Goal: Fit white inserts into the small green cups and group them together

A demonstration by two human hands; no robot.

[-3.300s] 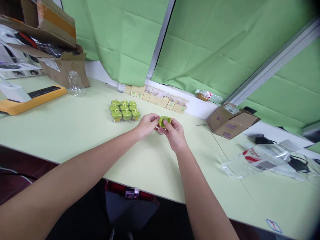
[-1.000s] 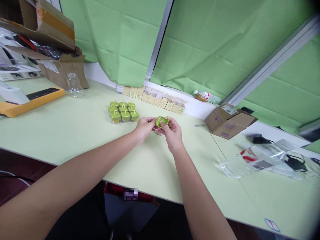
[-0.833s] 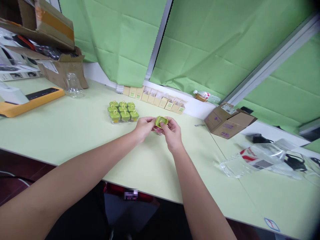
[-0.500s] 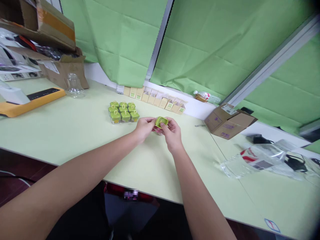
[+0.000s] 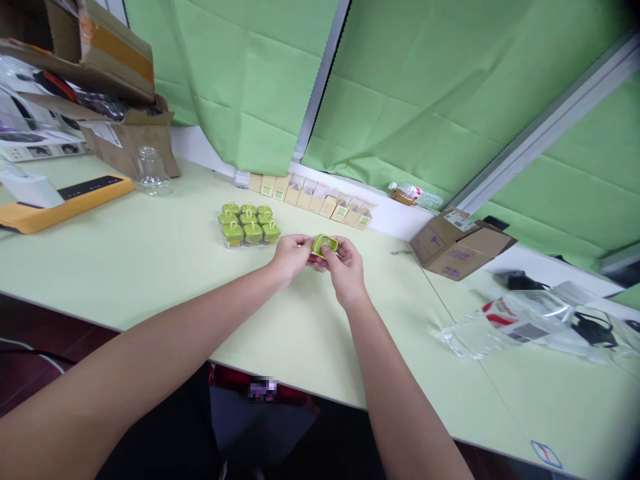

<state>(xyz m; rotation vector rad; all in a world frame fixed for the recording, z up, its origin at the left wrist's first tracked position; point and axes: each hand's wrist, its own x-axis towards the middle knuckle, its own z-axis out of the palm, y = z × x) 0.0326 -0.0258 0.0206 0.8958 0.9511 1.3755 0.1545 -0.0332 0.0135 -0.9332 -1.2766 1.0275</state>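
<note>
A small green square lid [image 5: 325, 244] is held between both hands just above the pale green table [image 5: 150, 260]. My left hand [image 5: 290, 257] pinches it from the left, and my right hand [image 5: 345, 267] grips it from the right with the thumb on its top. What lies under the lid is hidden by my fingers. To the left of my hands stands a block of several small clear jars with green lids [image 5: 249, 223].
Along the back wall runs a row of small tan cartons [image 5: 315, 197]. An open cardboard box [image 5: 457, 243] lies at the right, with plastic bags [image 5: 520, 327] beyond it. At the far left are a glass bottle [image 5: 149, 170], a yellow device [image 5: 60, 200] and stacked boxes [image 5: 100, 87].
My hands have stayed in place with the green lid. My right thumb has shifted slightly onto the lid's top and the lid has tilted a little.
</note>
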